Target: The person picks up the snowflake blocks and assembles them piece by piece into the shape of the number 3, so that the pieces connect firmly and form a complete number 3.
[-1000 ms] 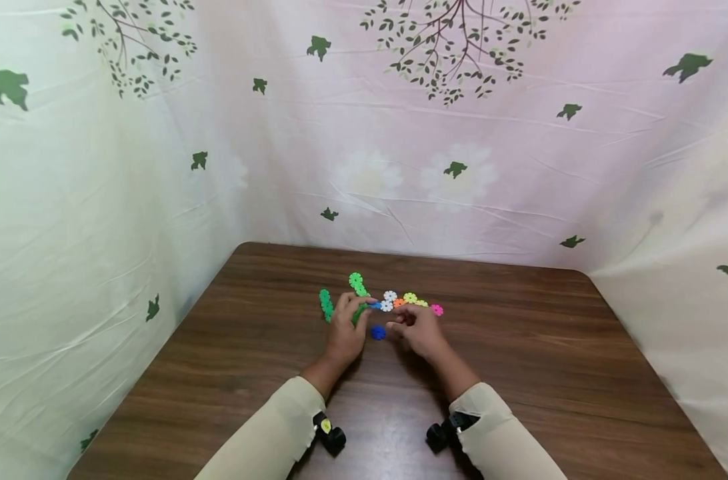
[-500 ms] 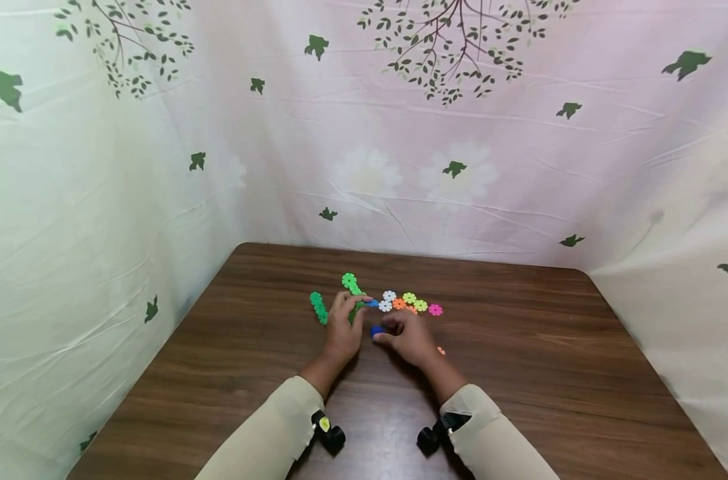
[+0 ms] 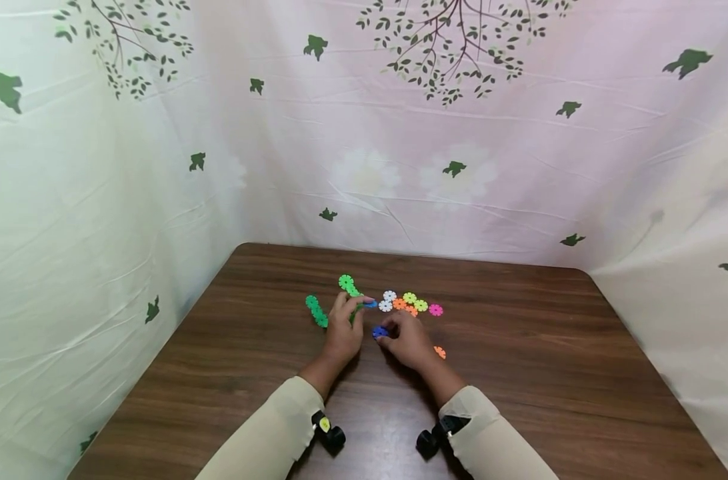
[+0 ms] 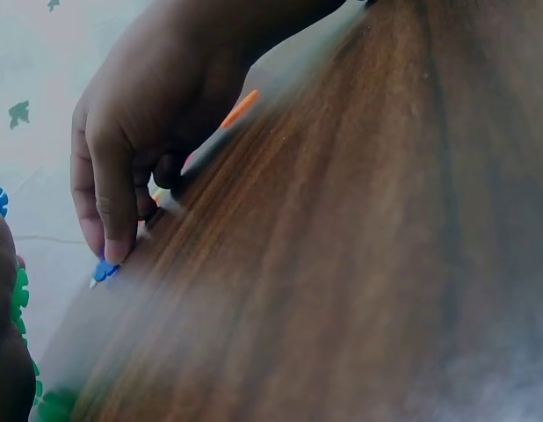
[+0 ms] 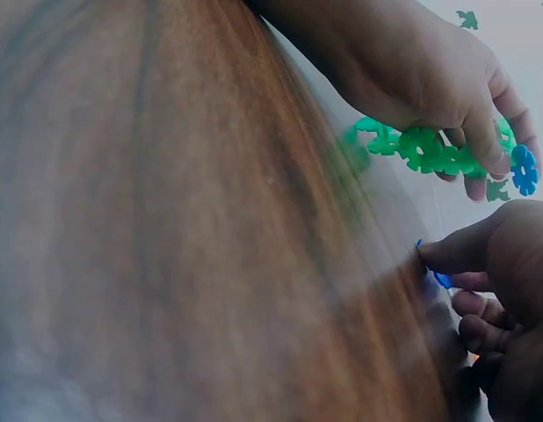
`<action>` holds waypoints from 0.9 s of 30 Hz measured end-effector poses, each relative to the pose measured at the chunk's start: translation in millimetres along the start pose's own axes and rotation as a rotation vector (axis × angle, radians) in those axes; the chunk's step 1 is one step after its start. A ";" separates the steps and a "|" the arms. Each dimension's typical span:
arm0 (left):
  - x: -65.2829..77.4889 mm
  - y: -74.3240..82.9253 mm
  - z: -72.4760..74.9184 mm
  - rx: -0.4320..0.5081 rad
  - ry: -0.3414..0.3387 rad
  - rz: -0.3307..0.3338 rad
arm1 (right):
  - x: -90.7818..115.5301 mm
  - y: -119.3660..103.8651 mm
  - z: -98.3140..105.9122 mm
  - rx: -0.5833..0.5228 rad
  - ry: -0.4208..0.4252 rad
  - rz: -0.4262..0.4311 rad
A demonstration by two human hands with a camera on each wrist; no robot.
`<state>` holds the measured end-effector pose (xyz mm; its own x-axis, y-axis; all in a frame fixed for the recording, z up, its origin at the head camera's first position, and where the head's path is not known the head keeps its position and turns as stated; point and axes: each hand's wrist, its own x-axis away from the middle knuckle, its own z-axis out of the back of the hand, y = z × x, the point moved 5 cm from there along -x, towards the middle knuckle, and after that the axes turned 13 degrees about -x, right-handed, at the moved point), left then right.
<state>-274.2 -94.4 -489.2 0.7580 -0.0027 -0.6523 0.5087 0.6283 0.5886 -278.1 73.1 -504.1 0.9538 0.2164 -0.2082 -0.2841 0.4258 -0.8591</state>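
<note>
Here we are: the left hand (image 3: 343,327) has its fingers curled onto a run of green discs (image 5: 421,149), and at the run's end sits a light blue disc (image 5: 524,170) — joined on, by the look of it. Opposite, the right hand (image 3: 411,340) pinches a dark blue disc (image 3: 380,331) between thumb and finger, not yet attached. We'd call the greens well linked, though whether the outer green strip (image 3: 316,312) connects, we can't tell. Perhaps left to join — white discs (image 3: 386,306), orange discs (image 3: 399,303), yellow discs (image 3: 409,297) and a pink disc (image 3: 436,310), all on the tabletop (image 3: 550,333).
</note>
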 end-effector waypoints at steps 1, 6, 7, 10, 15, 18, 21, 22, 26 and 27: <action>0.0 0.2 0.0 0.000 0.000 -0.001 | 0.0 0.4 0.4 -0.014 0.003 -0.014; 0.8 1.8 -0.1 0.009 -0.015 -0.011 | 1.1 0.1 2.5 -0.079 0.018 -0.038; 0.8 2.3 0.0 0.015 -0.020 -0.015 | 1.2 -0.1 2.7 -0.084 0.022 -0.034; 1.1 3.4 0.4 0.032 -0.050 -0.009 | 1.6 -0.6 3.4 -0.080 0.030 -0.029; 0.7 3.4 0.6 0.039 -0.069 -0.004 | 1.4 -0.1 4.6 -0.071 0.049 -0.045; 0.9 4.6 1.1 0.041 -0.047 -0.033 | 1.1 0.8 5.5 -0.093 0.072 -0.051; 1.5 5.6 1.5 0.048 -0.025 -0.060 | 0.5 2.2 6.9 -0.120 0.118 -0.031; 1.4 5.8 1.6 0.048 -0.019 -0.069 | 0.0 1.8 7.8 -0.130 0.136 -0.014; 0.7 6.9 2.0 0.057 -0.017 -0.079 | -1.4 0.6 10.5 -0.234 0.183 0.037; 0.6 6.9 1.9 0.057 -0.021 -0.078 | -1.5 -0.2 10.8 -0.265 0.185 0.047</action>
<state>-269.5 -91.6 -484.7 0.7233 -0.0664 -0.6874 0.5884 0.5804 0.5630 -280.5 82.2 -498.6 0.9487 0.0563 -0.3110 -0.3161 0.1704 -0.9333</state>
